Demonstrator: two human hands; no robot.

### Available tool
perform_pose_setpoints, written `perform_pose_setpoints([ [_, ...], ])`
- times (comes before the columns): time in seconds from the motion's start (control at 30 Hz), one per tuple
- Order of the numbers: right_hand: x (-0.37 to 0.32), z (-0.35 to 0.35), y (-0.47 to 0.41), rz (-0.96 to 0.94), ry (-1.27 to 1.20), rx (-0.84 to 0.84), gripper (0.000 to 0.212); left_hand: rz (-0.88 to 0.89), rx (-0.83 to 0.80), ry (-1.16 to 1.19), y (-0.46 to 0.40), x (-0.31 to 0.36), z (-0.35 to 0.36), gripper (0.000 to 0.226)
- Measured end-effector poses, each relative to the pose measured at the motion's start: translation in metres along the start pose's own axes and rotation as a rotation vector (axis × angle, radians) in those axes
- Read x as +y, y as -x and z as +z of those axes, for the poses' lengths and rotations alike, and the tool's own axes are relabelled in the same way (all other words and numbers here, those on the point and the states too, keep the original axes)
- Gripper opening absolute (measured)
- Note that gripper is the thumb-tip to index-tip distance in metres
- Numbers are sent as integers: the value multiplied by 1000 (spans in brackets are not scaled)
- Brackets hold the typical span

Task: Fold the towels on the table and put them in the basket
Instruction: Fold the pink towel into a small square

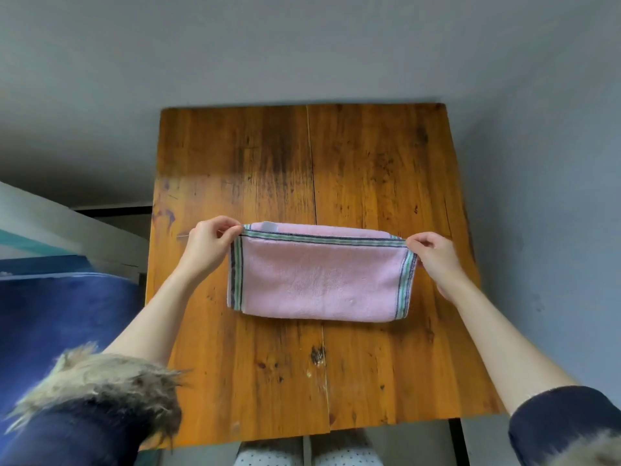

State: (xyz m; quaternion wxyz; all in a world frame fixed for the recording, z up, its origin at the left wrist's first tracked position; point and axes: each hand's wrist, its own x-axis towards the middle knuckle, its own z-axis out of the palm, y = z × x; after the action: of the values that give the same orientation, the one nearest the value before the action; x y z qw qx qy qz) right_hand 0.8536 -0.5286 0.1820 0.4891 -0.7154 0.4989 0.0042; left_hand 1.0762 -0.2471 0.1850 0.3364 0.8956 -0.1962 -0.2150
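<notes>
light: soft, even | glare: table (201,196) sheen | edges: wide-angle bending | blur: fur cuff (100,381)

1. Between your hands lies the towel (319,280): soft pink terry cloth, matt, with woven striped borders.
2. Beneath your hands, the table (369,169) is varnished wood, glossy, stained and cracked.
3. Your sleeve cuffs (111,381) carry shaggy fur trim.

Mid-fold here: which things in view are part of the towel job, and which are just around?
In the job:
pink towel, folded over, on the wooden table
left hand, pinching its far left corner
right hand, pinching its far right corner

Just around:
blue cloth left of the table
No basket in view.
</notes>
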Motion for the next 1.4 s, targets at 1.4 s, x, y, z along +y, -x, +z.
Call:
perform_pose_setpoints([
  [1.4, 93, 105, -27, -523, 803, 176, 61, 161, -51, -589, 11, -82, 111, 58],
])
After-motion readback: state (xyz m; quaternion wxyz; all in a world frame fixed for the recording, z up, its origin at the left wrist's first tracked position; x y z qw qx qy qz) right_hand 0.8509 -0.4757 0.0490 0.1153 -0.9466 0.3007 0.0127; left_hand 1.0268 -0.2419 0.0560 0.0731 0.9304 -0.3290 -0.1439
